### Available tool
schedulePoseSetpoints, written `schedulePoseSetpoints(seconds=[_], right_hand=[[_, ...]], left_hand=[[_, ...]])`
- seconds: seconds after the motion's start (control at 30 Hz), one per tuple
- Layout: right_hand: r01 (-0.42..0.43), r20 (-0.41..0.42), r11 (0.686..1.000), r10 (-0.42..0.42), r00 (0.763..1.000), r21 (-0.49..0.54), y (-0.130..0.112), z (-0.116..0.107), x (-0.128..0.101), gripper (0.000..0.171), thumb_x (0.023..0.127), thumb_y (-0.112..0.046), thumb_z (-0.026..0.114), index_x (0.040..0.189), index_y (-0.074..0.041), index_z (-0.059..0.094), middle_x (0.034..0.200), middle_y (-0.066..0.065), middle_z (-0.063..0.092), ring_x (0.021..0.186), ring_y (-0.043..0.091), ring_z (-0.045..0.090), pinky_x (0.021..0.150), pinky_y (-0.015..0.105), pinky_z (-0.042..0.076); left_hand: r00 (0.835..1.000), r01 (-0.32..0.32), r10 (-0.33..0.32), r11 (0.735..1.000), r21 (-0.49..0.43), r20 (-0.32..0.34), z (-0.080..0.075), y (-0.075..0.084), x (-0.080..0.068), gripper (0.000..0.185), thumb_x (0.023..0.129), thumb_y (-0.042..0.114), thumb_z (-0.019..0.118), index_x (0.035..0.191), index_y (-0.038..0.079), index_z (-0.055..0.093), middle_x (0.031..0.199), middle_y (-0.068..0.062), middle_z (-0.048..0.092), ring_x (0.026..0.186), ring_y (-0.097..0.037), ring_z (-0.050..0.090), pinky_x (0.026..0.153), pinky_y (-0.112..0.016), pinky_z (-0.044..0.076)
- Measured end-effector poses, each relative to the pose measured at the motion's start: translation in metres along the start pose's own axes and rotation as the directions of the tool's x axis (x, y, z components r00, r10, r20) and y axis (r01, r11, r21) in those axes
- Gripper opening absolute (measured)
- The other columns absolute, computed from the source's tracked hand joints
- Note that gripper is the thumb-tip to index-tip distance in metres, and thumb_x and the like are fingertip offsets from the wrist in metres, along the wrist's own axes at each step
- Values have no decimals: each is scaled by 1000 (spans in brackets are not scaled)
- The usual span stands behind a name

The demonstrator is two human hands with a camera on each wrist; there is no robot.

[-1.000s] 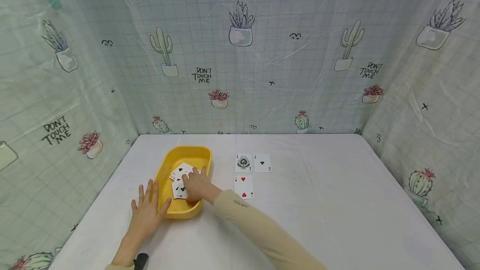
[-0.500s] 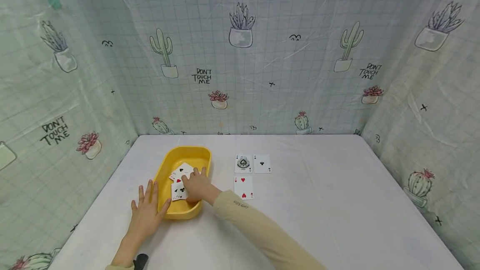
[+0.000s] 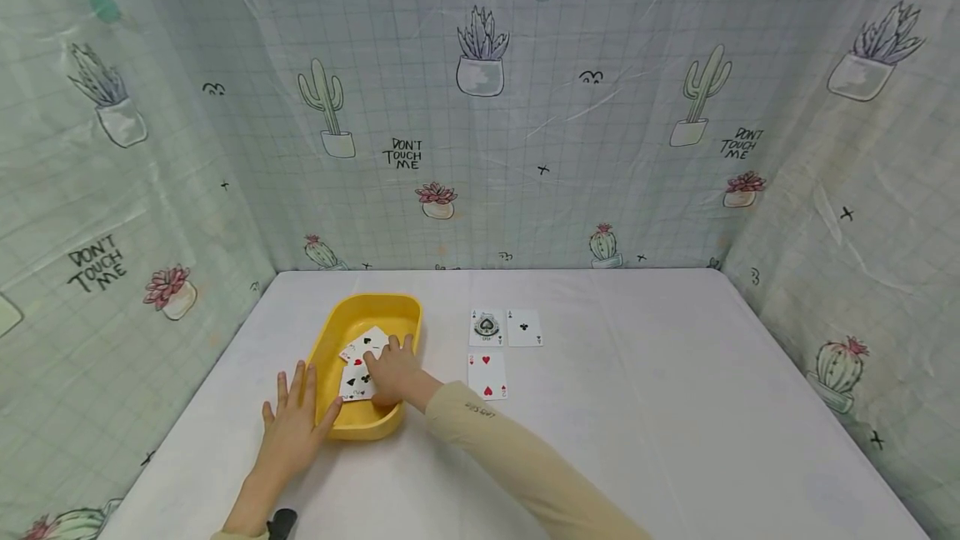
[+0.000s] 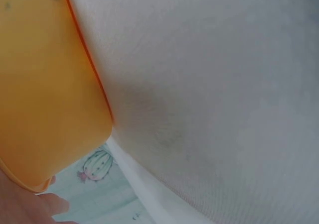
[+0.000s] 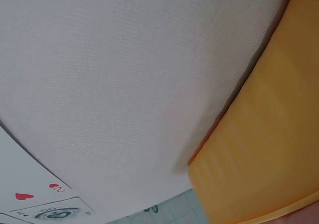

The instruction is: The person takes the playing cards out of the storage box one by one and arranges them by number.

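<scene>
On the white table (image 3: pixel 637 407) sits a yellow tray (image 3: pixel 335 333) with a few cards (image 3: pixel 358 365) inside it. The right hand (image 3: pixel 393 372) is in the tray, its fingers lying on the cards; I cannot tell if it pinches one. The left hand (image 3: pixel 294 425) lies flat with fingers spread, touching the tray's left side. Three more cards (image 3: pixel 497 347) lie face up just right of the tray.

Under the right grip (image 3: pixel 395 372) we cannot see its fingertips, nor most of the cards (image 3: pixel 358 367) in the yellow tray (image 3: pixel 335 332); their faces are too small to read. Both wrist views show only blurred tray wall and desk (image 4: pixel 224 84). Beside the right grip, the two of hearts (image 5: pixel 30 193) is cut off at the edge.
</scene>
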State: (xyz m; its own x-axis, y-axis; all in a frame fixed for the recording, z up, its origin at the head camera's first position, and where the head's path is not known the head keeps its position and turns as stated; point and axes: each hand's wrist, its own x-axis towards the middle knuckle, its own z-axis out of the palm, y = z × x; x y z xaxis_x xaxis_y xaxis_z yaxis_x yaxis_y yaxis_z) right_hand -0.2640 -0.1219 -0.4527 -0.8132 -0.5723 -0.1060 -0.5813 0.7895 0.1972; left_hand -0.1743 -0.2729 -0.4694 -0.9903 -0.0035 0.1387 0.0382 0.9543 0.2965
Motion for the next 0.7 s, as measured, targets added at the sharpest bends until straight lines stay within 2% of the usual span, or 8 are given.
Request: schedulePoseSetpoints(seconds=[0.17,0.43,0.7], right_hand=[[-15,1,1000,15,1000,-11,0,1,1,58,74,-56,58,120,-25,44,115,-1,56,115,20,39,100,44,27],[-19,59,1000,20,998,-24,-1,4,6,65,70,-66,56,117,-21,52,116,-1,53,115,19,36,101,44,25],[-20,-16,1000,20,1000,-12,0,4,3,68,66,-67,59,116,-23,50,119,2,48,116,23,38,99,45,30]], left_hand=[[1000,-8,8,1000,-4,-7,1,0,0,75,92,46,36,141,-5,11,147,-26,8,131,-52,5,91,-74,10],[1000,-17,16,1000,-17,-14,0,0,-1,76,91,46,38,141,-5,11,147,-26,9,131,-52,5,90,-74,11],[1000,-18,18,1000,-15,-11,1,-1,-1,76,92,47,36,141,-5,10,147,-26,8,131,-52,2,91,-74,10]])
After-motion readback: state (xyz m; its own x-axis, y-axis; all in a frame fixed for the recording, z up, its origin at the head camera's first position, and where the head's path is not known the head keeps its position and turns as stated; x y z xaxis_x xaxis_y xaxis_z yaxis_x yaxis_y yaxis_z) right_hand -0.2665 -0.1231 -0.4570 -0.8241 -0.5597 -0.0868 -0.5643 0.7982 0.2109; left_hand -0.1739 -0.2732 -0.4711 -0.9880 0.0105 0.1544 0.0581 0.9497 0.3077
